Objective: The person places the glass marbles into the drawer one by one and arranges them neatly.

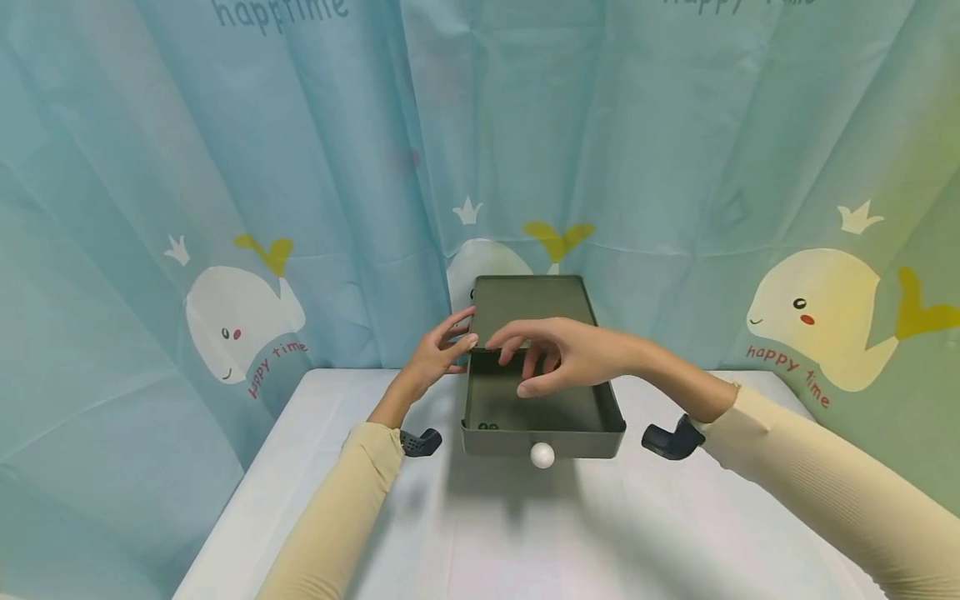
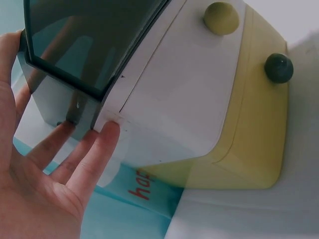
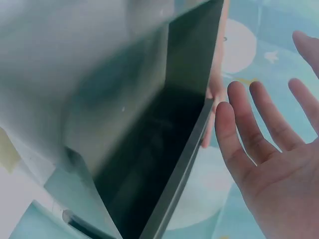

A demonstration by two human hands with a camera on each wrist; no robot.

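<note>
A small cabinet with a grey-green top (image 1: 532, 298) stands on the table, its grey-green top drawer (image 1: 498, 444) pulled out toward me. That drawer has a round white knob (image 1: 542, 455). My left hand (image 1: 435, 354) rests its fingertips on the cabinet's left side, fingers spread. Over the pulled-out drawer hovers my right hand (image 1: 570, 354), fingers loosely bent and holding nothing; in the right wrist view its palm shows beside the drawer's rim. The left wrist view shows a white drawer front (image 2: 174, 89) with a yellow knob (image 2: 221, 18) and a yellow one (image 2: 254, 124) with a dark green knob (image 2: 278, 68).
A white-covered table (image 1: 517, 542) carries the cabinet. Behind it hangs a light blue curtain (image 1: 360, 167) printed with whales. Dark camera mounts sit at the left wrist (image 1: 422, 442) and right wrist (image 1: 672, 439). Two small dark rings (image 1: 487, 427) show in the drawer's front left corner.
</note>
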